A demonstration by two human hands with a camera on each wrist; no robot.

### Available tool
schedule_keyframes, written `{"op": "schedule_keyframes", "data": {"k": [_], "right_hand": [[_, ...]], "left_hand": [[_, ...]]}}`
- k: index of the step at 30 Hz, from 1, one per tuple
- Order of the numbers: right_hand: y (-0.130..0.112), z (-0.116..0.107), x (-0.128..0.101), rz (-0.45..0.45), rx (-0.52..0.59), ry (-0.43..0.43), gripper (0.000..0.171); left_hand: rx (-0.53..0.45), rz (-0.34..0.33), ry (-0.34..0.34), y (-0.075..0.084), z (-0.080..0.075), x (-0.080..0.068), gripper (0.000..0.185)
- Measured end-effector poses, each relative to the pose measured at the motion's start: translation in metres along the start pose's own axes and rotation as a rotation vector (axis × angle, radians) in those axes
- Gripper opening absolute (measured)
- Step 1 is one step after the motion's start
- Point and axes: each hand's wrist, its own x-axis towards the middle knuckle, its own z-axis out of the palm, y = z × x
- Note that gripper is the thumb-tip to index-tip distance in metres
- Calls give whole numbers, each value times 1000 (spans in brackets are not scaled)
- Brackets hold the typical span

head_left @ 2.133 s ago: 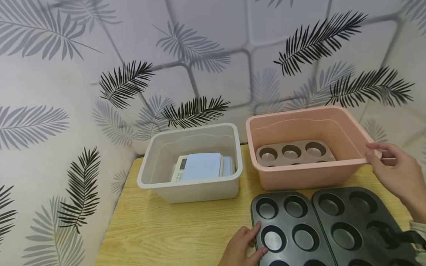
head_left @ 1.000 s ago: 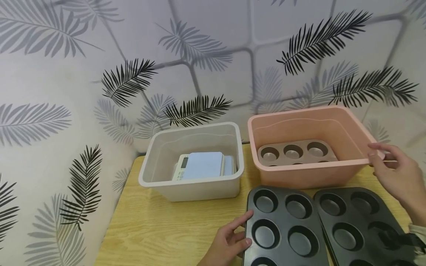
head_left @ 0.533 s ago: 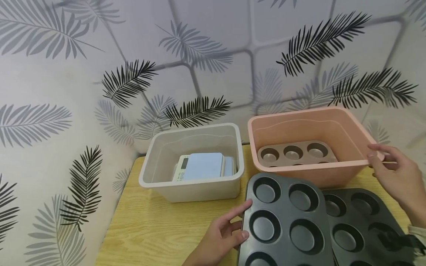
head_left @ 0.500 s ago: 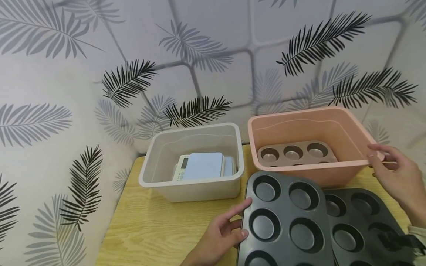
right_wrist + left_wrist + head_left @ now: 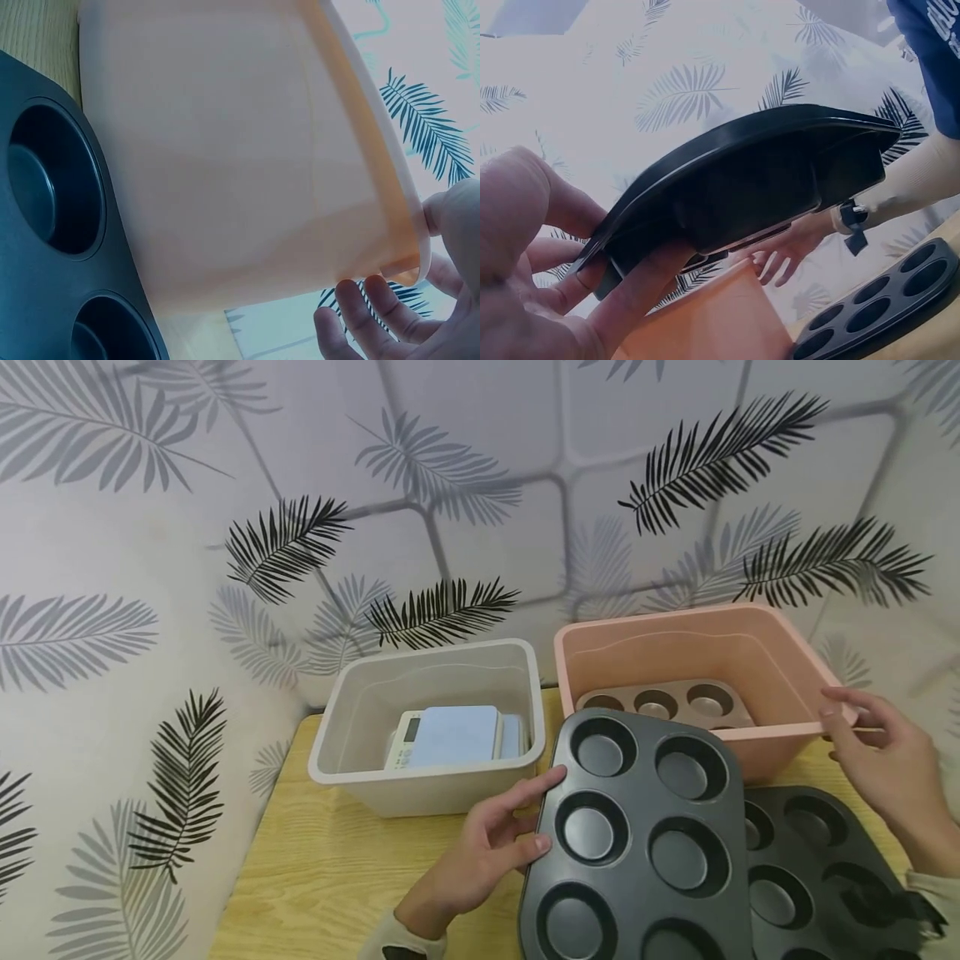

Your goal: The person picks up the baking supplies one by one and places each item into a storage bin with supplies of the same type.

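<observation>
A dark muffin tin (image 5: 637, 827) is raised off the table, its left rim pinched between the thumb and fingers of my left hand (image 5: 472, 852). In the left wrist view the underside of this muffin tin (image 5: 742, 180) shows, with fingers beneath it. My right hand (image 5: 885, 760) grips the right front corner of the pink bin's rim (image 5: 817, 727), thumb over the edge, as the right wrist view also shows. Inside the pink bin lies a brown muffin tin (image 5: 708, 697), partly hidden by the raised one. A second dark muffin tin (image 5: 810, 852) lies on the table at the right.
A white bin (image 5: 420, 789) stands left of the pink one and holds a kitchen scale (image 5: 453, 735) with a light blue top. The wooden table (image 5: 322, 877) meets a leaf-patterned wall covering (image 5: 300, 460) behind both bins.
My left hand has taken hold of the left dark muffin tin and lifted it up toward the pink bin's front, away from the other dark tin. My right hand keeps its grip on the rim.
</observation>
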Motion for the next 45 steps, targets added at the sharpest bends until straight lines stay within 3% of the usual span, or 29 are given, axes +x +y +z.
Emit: {"op": "schedule_keyframes", "data": {"k": [5,13,20,24,38,45], "right_hand": [[2,1,0,3,5,10,47],[2,3,-1,30,21,-8,50],[4,5,0,19,26,-32,51],[4,7,0,14,4,-38,50],[7,4,-4,3,12,-21,50],[3,2,-4,9,24,-33,50]], "left_hand": [[36,-16,-21,13,-9,18,67],[94,25,-80,40,-27,53,66],[180,-22,-121,66,-42,83,66],[212,-9,-148,76,-48,99,66],[348,24,-135,113,-59,165,62],[362,25,-152,124,-63,200,59]]}}
